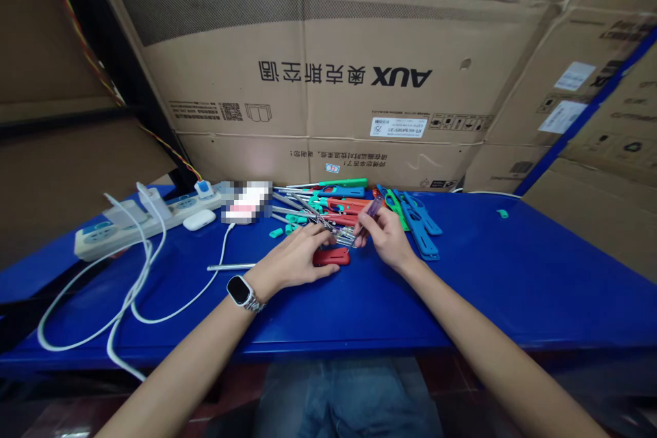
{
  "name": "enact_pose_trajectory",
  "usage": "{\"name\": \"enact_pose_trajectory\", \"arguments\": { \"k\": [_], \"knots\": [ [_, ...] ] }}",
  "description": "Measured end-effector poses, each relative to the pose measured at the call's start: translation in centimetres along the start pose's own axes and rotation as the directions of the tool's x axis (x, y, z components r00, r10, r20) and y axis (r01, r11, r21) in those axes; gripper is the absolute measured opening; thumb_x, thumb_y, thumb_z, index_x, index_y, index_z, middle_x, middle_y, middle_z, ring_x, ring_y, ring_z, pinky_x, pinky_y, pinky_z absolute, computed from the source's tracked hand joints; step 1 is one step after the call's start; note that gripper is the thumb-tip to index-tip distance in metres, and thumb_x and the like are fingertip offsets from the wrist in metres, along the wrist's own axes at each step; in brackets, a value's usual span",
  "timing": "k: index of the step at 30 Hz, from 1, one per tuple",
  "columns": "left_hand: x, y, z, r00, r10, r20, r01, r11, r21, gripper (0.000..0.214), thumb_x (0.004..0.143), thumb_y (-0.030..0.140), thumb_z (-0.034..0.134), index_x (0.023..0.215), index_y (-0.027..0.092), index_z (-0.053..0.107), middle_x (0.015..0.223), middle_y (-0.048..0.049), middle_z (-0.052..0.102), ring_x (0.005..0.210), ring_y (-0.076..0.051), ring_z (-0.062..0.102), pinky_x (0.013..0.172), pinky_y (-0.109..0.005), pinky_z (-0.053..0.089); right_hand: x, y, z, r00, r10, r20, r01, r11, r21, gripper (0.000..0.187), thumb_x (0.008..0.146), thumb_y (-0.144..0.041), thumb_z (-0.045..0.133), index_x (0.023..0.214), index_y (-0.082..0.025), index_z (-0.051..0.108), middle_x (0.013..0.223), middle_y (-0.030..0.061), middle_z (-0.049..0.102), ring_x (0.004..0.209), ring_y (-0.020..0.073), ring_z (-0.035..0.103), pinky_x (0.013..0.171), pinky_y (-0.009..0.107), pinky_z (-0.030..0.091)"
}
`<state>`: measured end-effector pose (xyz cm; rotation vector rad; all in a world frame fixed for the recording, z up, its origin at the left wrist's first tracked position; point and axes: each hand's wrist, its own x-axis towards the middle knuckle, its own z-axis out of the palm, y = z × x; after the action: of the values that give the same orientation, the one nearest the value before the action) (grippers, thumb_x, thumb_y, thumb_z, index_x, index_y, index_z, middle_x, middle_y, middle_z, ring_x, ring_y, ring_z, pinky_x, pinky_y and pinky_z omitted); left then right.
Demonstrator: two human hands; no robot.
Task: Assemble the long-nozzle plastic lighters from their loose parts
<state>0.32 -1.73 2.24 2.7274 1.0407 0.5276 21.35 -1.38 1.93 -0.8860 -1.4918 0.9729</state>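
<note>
- Head view: left hand [298, 261], watch on the wrist, laid palm-down with fingers curled over a red plastic handle [331, 257] lying near the middle of the blue table [513, 274]; long axis running left to right along the table.
- Right hand [386, 236] pinched shut on a small purple translucent piece [374, 207], tilted up toward the far edge.
- Just behind both hands, a heap of tools [339, 205] with metal shafts and red, teal, blue handles, crowding the fingers.
- Toward the far left corner: white power strip [148, 215], looping white cables [128, 287].
- Along the far edge, a matte cardboard box [318, 68].
</note>
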Motion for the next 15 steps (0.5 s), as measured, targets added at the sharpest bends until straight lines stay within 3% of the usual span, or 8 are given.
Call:
{"name": "enact_pose_trajectory", "arguments": {
  "k": [5, 15],
  "knots": [
    [0.33, -0.13, 0.45, 0.998, 0.052, 0.022, -0.052, 0.999, -0.009, 0.025, 0.094, 0.041, 0.056, 0.098, 0.018, 0.064, 0.101, -0.0084, 0.062, 0.098, -0.025, 0.059, 0.083, -0.036, 0.047, -0.14, 0.15, 0.14, 1.000, -0.030, 0.003, 0.030, 0.997, -0.066, 0.044, 0.084, -0.062, 0.060, 0.080, -0.019, 0.052, 0.065, 0.0009, 0.064, 0.047, 0.0119, 0.060, 0.047, 0.024, 0.049],
    [0.27, -0.33, 0.64, 0.999, 0.045, 0.021, -0.044, 0.999, -0.030, 0.025, 0.094, 0.041, 0.056, 0.097, 0.017, 0.064, 0.099, -0.0082, 0.062, 0.097, -0.025, 0.058, 0.084, -0.036, 0.047, -0.36, 0.30, 0.39, 0.998, -0.034, 0.058, 0.044, 0.982, -0.182, 0.045, 0.088, -0.063, 0.054, 0.081, -0.019, 0.053, 0.070, 0.0030, 0.064, 0.052, 0.0137, 0.063, 0.051, 0.026, 0.050]
  ]
}}
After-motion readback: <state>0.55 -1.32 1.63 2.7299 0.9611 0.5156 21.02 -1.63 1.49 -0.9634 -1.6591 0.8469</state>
